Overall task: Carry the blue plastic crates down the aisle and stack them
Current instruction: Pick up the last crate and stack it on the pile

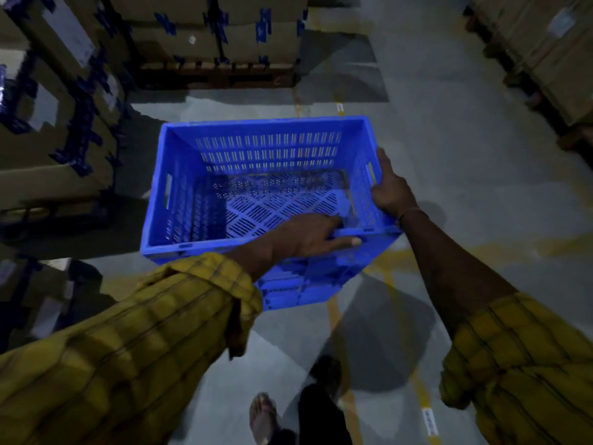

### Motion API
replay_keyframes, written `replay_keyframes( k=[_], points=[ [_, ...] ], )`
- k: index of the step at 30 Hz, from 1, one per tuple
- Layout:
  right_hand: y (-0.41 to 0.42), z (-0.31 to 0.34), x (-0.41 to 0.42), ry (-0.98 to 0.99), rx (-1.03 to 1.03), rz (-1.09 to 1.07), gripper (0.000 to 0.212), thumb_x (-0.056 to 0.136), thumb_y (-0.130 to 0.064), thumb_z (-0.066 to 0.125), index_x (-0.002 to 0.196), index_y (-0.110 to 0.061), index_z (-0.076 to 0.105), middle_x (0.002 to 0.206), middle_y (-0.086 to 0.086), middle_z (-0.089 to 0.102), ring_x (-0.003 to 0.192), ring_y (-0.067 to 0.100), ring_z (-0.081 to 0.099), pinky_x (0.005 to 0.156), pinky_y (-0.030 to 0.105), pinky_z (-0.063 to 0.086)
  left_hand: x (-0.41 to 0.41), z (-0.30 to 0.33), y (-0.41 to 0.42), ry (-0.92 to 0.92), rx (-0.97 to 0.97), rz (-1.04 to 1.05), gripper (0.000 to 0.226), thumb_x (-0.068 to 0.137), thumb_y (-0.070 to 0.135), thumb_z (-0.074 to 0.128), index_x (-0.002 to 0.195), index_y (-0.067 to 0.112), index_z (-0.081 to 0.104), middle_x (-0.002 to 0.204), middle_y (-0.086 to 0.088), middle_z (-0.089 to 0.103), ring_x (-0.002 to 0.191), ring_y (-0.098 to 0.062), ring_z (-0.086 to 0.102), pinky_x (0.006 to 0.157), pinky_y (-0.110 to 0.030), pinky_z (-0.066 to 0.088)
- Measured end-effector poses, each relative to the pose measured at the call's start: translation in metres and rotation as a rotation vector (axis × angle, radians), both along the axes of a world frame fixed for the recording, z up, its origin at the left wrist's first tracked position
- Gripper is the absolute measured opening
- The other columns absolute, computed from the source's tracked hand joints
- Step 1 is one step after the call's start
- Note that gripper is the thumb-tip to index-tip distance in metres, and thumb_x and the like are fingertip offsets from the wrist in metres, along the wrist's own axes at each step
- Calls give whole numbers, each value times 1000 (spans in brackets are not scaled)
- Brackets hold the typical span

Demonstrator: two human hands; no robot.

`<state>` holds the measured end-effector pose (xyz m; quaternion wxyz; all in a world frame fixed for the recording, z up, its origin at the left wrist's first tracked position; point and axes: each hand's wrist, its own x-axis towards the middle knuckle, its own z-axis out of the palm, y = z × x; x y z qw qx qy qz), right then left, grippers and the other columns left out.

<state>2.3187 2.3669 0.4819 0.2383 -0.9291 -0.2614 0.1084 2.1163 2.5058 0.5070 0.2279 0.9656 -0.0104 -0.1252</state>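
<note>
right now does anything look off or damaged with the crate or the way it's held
Nothing looks damaged. The blue crate is empty and tilted slightly; the left hand grips its near rim, the right hand its right side.

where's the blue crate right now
In the head view the blue crate is mid-frame, held above the grey floor: left hand on its near rim, right hand on its right rim, stacked cardboard boxes beyond.
</note>
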Motion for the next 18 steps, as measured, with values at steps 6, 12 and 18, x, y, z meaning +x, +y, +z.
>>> replay_keyframes(
  k=[6, 12, 18],
  points=[
    [-16, -6, -1, 646, 450, -133, 91, 87, -60, 63, 159, -27, 17, 146, 18, 51, 127, 32, 55, 104, 41, 46, 21, -14, -12, -233, 242, -58, 68, 92, 76, 33, 86, 15, 62, 79, -16, 67, 76, -37, 64, 61, -36, 38],
    [-121, -44, 18, 931, 752, -422, 74, 77, -69, 68, 141, -38, 48, 105, -3, 68, 75, 9, 56, 64, 28, 38, 26, -17, -13, -237, 188, -48, 72, 85, 82, 23, 73, 19, 54, 63, -6, 51, 68, -38, 61, 57, -36, 40],
    [-88, -138, 5, 846, 972, -543, 103, 76, -61, 77, 151, -4, 36, 137, 5, 56, 92, -5, 65, 85, 19, 51, 29, -20, -12, -250, 196, -64, 64, 95, 70, 36, 74, 14, 57, 57, -2, 43, 62, -36, 56, 57, -33, 31]
  ],
)
